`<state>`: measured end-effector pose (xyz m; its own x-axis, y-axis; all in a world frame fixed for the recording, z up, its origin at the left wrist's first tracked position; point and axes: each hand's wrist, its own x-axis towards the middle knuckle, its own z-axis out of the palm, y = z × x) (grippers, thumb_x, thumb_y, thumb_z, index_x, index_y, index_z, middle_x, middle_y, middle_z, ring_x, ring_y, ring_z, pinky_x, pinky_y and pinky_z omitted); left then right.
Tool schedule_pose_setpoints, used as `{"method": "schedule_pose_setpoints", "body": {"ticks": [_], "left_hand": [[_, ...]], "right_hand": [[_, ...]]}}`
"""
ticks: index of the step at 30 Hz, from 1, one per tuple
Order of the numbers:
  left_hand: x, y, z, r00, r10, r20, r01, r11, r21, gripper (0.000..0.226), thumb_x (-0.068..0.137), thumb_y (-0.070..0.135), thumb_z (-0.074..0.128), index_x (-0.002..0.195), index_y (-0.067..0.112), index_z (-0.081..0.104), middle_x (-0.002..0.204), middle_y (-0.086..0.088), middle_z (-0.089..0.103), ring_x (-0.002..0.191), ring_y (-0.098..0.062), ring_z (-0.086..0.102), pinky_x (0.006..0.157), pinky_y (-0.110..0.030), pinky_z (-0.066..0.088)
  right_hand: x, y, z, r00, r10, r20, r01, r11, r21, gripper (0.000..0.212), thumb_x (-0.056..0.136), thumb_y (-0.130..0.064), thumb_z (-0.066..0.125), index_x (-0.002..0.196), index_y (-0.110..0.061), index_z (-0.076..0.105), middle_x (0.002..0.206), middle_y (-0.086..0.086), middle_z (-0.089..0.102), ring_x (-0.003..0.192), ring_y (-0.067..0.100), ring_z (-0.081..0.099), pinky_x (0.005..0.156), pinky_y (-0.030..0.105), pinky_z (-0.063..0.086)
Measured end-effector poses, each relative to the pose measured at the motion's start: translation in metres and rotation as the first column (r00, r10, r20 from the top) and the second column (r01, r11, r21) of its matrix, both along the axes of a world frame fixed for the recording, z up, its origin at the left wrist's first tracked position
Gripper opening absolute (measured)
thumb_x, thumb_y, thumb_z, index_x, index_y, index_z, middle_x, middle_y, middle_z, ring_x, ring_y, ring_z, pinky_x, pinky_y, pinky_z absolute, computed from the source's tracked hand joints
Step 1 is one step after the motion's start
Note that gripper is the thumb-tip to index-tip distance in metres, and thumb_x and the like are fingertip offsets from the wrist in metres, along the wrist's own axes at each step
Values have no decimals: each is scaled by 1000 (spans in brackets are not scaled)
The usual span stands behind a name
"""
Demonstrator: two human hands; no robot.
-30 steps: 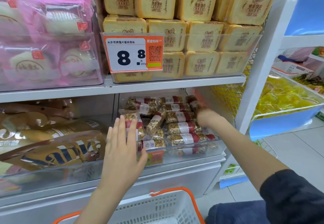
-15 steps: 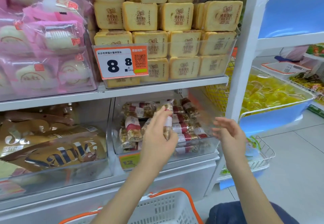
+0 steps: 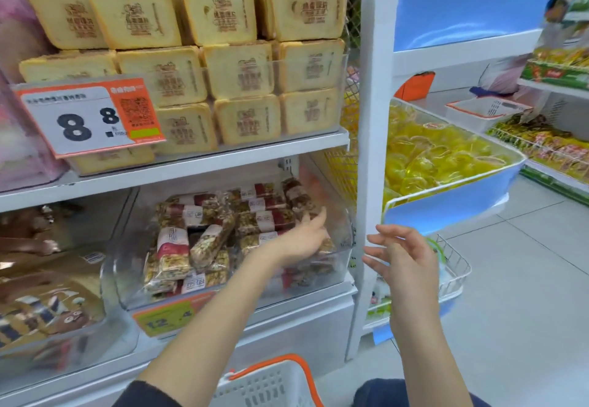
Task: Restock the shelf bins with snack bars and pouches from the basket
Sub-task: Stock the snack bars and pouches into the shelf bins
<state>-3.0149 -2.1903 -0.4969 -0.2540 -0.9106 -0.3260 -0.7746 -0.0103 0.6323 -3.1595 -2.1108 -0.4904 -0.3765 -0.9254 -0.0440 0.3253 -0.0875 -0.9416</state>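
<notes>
On the lower shelf, past the brown pouches (image 3: pixel 47 304) at its left end, the clear bin (image 3: pixel 342 247) holds snack bars (image 3: pixel 204 244), most lying with long axes running left to right, a few at the bin's left side tilted toward its front wall. The left hand (image 3: pixel 302 241) reaches into the bin's right end, fingers (image 3: pixel 317 218) extended and relaxed, resting against the bars there and gripping nothing. Right of the shelf post, the right hand (image 3: pixel 404 257) hovers outside the bin, its fingers loosely spread and empty. The basket (image 3: pixel 271 384) sits below, between both forearms, its contents hidden; the left hand is nearer the bars.
</notes>
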Motion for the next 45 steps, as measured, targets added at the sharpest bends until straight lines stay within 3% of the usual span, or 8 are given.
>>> {"method": "schedule_pose_setpoints", "body": {"ticks": [7, 15, 21, 24, 32, 37, 41, 45], "left_hand": [[26, -11, -10, 822, -298, 486, 307, 949, 63, 60, 101, 44, 21, 151, 23, -7, 158, -6, -14, 144, -22, -19, 117, -41, -6], [27, 0, 6, 783, -348, 515, 322, 936, 143, 62, 100, 50, 10, 150, 21, -12, 157, -6, -19, 145, -19, -14, 119, -43, -2], [108, 61, 15, 808, 236, 540, 102, 847, -522, 66, 98, 48, 31, 152, 19, 7, 159, -5, -2, 146, -22, -5, 118, -36, 3], [142, 75, 9, 687, 423, 591, -171, 884, -434, 85, 89, 60, 43, 151, 24, -3, 158, -15, -7, 143, -41, -5, 116, -49, 11], [158, 81, 4, 816, 578, 13, -512, 733, -448, 85, 79, 24, 68, 146, 18, 17, 127, -8, 55, 107, -28, 57, 83, -33, 49], [136, 84, 13, 759, 519, -393, -648, 656, -386, 65, 82, 17, 65, 135, 32, 31, 99, 20, 57, 85, 3, 59, 62, -9, 46], [113, 68, 7, 767, 387, -511, -532, 830, -170, 56, 91, 18, 56, 139, 29, 29, 126, 13, 50, 120, -6, 49, 88, -17, 43], [136, 55, 13, 851, 426, -307, -518, 776, -359, 58, 92, 23, 53, 145, 25, 29, 137, -3, 51, 121, -14, 51, 90, -21, 44]], "right_hand": [[1, 4, 5, 998, 66, -11, -65, 997, 47, 30, 90, 12, 37, 83, -6, 60, 71, 8, 62, 61, 18, 56, 55, 21, 54], [17, 3, -4, 956, 244, -164, -229, 968, 105, 30, 90, 8, 39, 82, -9, 62, 74, 9, 64, 57, 14, 58, 54, 20, 53], [29, -4, -16, 860, 294, -417, -283, 955, 89, 34, 90, 6, 41, 79, -19, 62, 72, 1, 65, 60, 14, 60, 62, 35, 53], [58, -14, -4, 715, 367, -595, -424, 904, 49, 31, 86, 3, 45, 89, -24, 60, 86, -1, 62, 70, 19, 60, 65, 34, 54], [134, -52, -3, 318, 555, -768, -726, 664, 179, 38, 91, -12, 53, 122, -32, 44, 113, -2, 52, 70, 5, 54, 57, 13, 44], [161, -60, -6, 454, 841, -293, -849, 509, 145, 65, 78, -59, 62, 134, -50, 30, 132, -9, 49, 116, 15, 55, 93, 41, 52], [160, -67, -1, 637, 765, -95, -756, 644, 118, 63, 82, -26, 69, 133, -43, 36, 128, -1, 53, 103, 14, 61, 77, 31, 57], [124, -81, 1, 608, 485, -629, -549, 829, 108, 67, 90, -12, 55, 147, -34, 26, 143, 6, 41, 86, 12, 61, 69, 22, 51]]}}
